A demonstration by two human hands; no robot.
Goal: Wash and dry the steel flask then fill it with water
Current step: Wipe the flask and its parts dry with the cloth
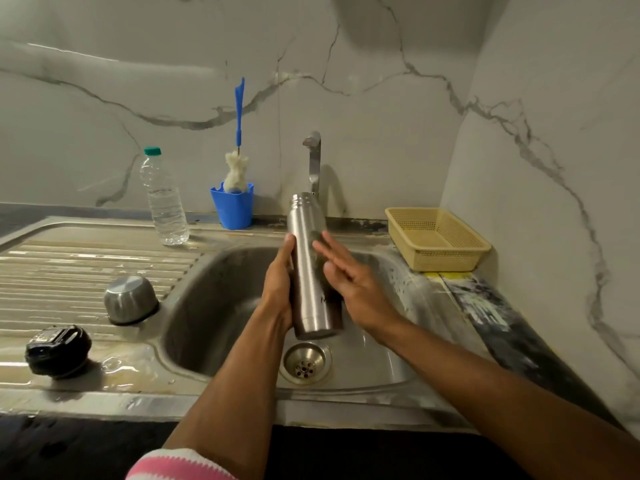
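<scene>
The steel flask (308, 261) stands nearly upright over the sink basin (214, 306), mouth open and uncapped, just below the tap (313, 157). My left hand (278, 289) grips its lower left side from behind. My right hand (349, 275) lies against the flask's right side with its fingers straight. No water stream is visible from the tap. The flask's steel cup lid (131, 299) sits upside down on the drainboard, and a black cap (57, 349) lies nearer the front left.
A clear plastic water bottle (162, 199) and a blue cup holding a bottle brush (233, 199) stand behind the drainboard. A yellow plastic basket (438, 239) sits at the right of the sink. The drain (304, 363) is below the flask. A puddle lies on the drainboard.
</scene>
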